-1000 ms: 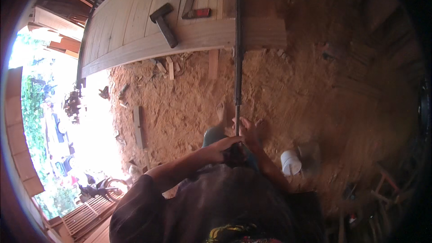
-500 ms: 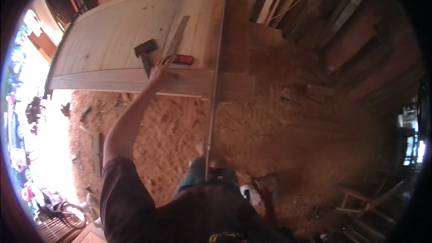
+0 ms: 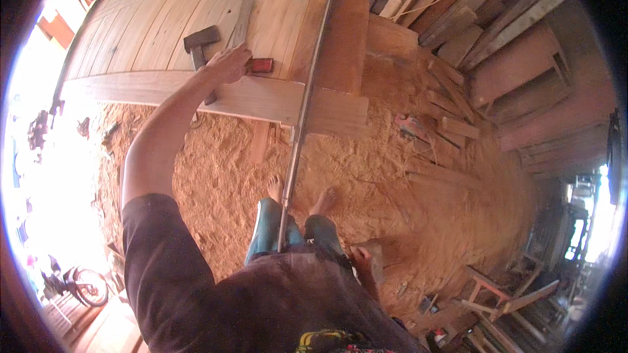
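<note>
My left hand [image 3: 229,65] reaches over the near part of a wide panel of pale wooden boards [image 3: 150,26]. Its fingers are curled down beside a small red and black block [image 3: 262,65] and the lower end of a flat wooden strip [image 3: 242,19]; what they grip is hidden. Under my left wrist runs the handle of a hammer with a dark, blocky head [image 3: 201,38]. A long metal bar [image 3: 313,75] crosses the panel's right part and extends to my waist. Low beside my right hip is my right hand [image 3: 361,258], its fingers unclear, next to a greyish piece.
Wood shavings [image 3: 229,157] cover the ground around my bare feet [image 3: 324,201]. Planks [image 3: 451,0] lean at the far right, near scrap pieces [image 3: 460,127]. A wooden frame [image 3: 490,287] stands at the lower right, and a motorcycle [image 3: 88,287] at the lower left.
The view has shifted and brightened, so the panel sits higher in it. My left hand's fingers have curled more, close to the red and black block. My right hand shows more plainly.
</note>
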Tool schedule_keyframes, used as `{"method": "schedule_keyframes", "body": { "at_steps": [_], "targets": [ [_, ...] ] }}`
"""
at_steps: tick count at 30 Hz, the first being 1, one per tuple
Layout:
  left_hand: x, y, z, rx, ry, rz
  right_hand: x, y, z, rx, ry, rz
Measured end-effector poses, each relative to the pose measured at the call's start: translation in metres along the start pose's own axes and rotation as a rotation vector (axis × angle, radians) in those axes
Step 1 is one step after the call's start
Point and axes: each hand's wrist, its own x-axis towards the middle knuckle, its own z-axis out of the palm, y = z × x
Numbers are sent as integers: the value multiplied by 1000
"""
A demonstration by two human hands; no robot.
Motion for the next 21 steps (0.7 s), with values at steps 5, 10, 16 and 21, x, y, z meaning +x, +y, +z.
{"method": "schedule_keyframes", "body": {
  "at_steps": [5, 10, 16, 21],
  "targets": [
    [-13, 0, -4, 239, 60, 94, 41, -41, -68, -106, 109, -13],
    [-41, 57, -46, 60, 360, -46, 75, -50, -137, -147, 95, -93],
    [-48, 128, -52, -1108, 970, -432, 102, -54, -185, -119, 119, -99],
    [-87, 141, -40, -1176, 1175, -399, 120, -55, -167, -61, -37, 16]
  ]
}}
